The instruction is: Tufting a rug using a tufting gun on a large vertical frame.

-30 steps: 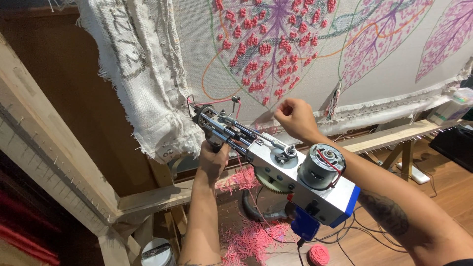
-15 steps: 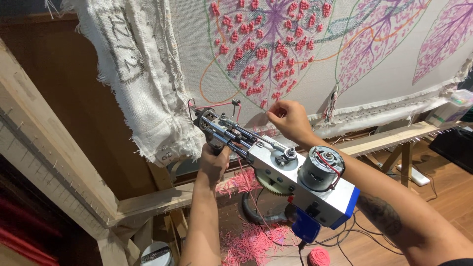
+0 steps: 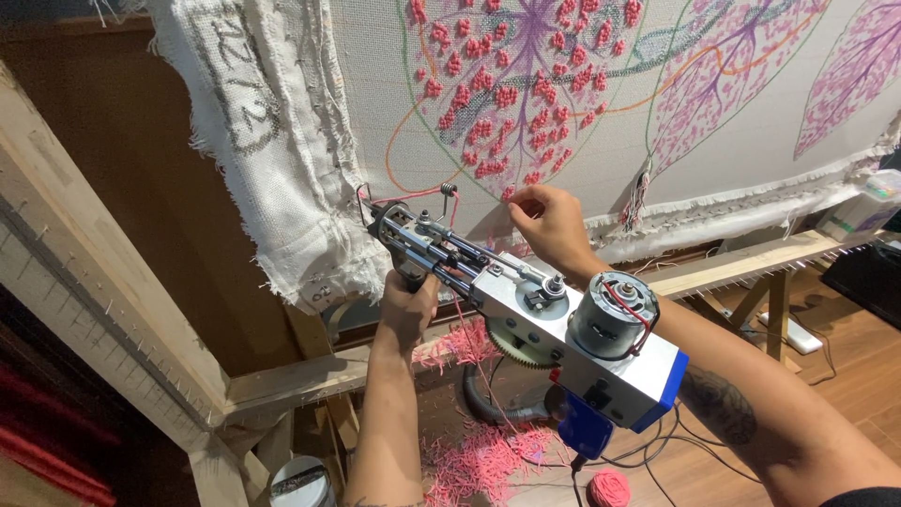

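The tufting gun [image 3: 526, 300] is gripped beneath by the left hand [image 3: 408, 305] for support; pink yarn [image 3: 511, 194] is pinched against the cloth [image 3: 751, 141] by the right hand [image 3: 554, 225].

A wooden floor [image 3: 845, 376] is seen at lower right; pink yarn scraps [image 3: 488, 460] and a yarn ball [image 3: 610, 488] are scattered on it.

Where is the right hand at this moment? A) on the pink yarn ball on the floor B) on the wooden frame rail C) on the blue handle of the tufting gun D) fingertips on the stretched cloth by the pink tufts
D: the right hand has its fingertips against the stretched cloth just below the pink tufts, while the left hand grips the tufting gun from underneath.
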